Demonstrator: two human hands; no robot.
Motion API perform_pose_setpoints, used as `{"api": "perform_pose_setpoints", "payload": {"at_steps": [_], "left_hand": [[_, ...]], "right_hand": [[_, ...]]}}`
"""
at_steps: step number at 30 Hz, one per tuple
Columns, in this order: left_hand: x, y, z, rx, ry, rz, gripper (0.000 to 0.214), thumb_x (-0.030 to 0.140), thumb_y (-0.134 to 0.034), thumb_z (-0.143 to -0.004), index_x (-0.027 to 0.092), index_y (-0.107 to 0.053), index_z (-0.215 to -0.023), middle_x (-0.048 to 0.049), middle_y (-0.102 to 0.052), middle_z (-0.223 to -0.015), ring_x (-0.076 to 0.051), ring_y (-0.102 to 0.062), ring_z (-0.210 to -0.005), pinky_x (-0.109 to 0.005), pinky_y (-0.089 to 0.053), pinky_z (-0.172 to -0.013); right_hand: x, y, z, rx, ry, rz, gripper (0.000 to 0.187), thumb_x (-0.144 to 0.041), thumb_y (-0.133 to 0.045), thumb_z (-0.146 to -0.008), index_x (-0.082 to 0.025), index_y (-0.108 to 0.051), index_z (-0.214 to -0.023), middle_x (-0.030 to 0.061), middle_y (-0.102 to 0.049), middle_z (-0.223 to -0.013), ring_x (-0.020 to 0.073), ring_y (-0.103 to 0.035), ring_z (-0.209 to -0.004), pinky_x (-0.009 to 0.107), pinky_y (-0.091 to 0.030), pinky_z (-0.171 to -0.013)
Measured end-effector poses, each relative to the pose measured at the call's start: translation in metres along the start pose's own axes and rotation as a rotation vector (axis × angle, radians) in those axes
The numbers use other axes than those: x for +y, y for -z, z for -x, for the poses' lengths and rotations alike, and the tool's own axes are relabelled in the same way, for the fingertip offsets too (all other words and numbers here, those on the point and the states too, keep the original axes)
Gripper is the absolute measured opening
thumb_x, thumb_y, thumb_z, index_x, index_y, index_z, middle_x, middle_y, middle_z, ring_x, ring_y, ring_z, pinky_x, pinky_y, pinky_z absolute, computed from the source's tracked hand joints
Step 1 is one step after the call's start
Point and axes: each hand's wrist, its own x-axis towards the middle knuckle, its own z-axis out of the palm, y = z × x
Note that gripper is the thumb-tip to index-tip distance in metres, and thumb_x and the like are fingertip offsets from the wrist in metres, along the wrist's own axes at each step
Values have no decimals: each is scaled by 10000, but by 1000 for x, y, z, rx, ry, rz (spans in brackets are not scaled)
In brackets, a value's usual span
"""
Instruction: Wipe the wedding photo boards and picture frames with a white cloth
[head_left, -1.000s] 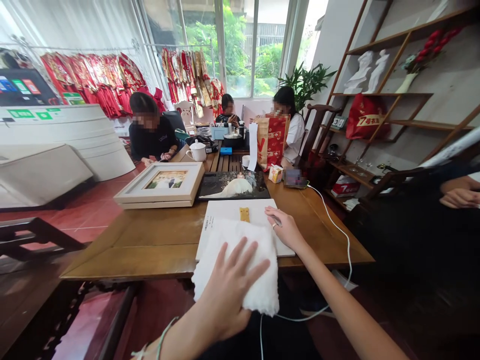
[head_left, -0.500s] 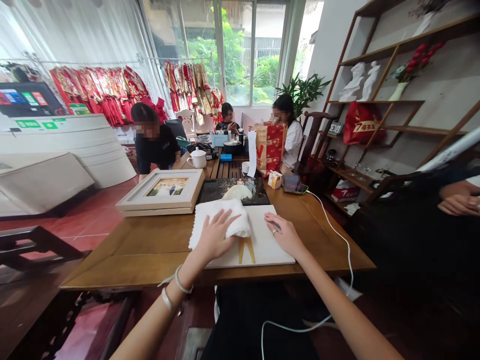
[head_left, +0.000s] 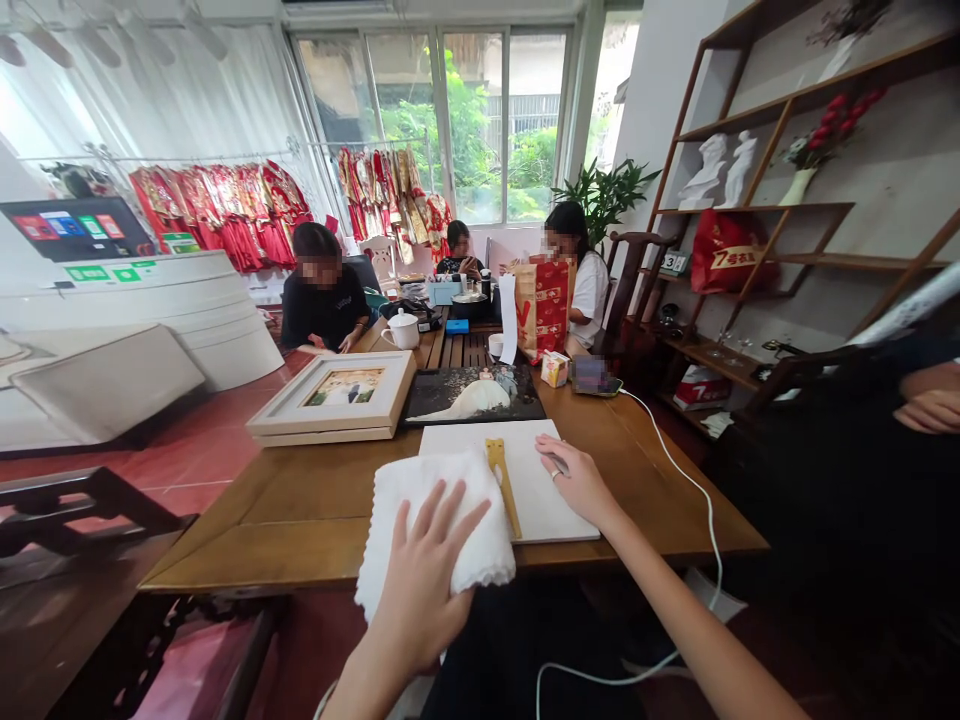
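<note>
My left hand (head_left: 431,540) lies flat with spread fingers on a white cloth (head_left: 390,490). The cloth has a scalloped edge and covers the left part of a white flat board (head_left: 540,500), hanging past its near edge. A golden figure-like shape (head_left: 499,480) shows on the board, partly hidden by the cloth. On the board's right side rests my right hand (head_left: 577,480), fingers stretched and a ring on one of them. Just behind the board lies a dark picture panel (head_left: 480,392) showing a white gown.
Framed pictures (head_left: 337,395) are stacked at the left of the wooden table (head_left: 277,520). A lidded white cup (head_left: 402,328), a paper bag (head_left: 544,305), a small box (head_left: 555,368) and a phone (head_left: 596,376) with a white cable (head_left: 682,475) stand farther back. People sit around the table.
My left hand has drawn the cloth toward me and slightly left, uncovering the top of the golden shape. My right hand stays on the board's right side. The view has tilted up a little.
</note>
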Motion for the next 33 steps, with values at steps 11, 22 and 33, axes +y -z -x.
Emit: {"api": "perform_pose_setpoints", "payload": {"at_steps": [11,22,33], "left_hand": [[-8,12,-16,-25,8,7,822,111,-468,-645,359,-340,-1418,35,-227,-1532,-273,-153,-1418,-585,-132,-1113],[-31,-11,-55,280,84,-103,618,175,-504,-765,273,-443,-1373,-53,-387,-1466,-314,-288,-1363,-569,-222,-1079],[-19,-8,-37,243,99,-165,694,114,-476,-705,308,-445,-1371,-13,-372,-1474,-285,-280,-1375,-536,-229,-1089]], "right_hand": [[0,0,0,12,7,-12,255,-153,-513,-811,-200,-704,-974,107,-679,-1151,236,-593,-1151,463,-405,-1050],[-2,-1,1,15,-4,-33,258,-150,-501,-821,-181,-700,-984,123,-671,-1163,232,-574,-1177,453,-383,-1067],[-3,-5,-1,72,6,-76,243,-112,-522,-792,-192,-707,-927,116,-699,-1104,224,-606,-1134,447,-397,-1052]]}}
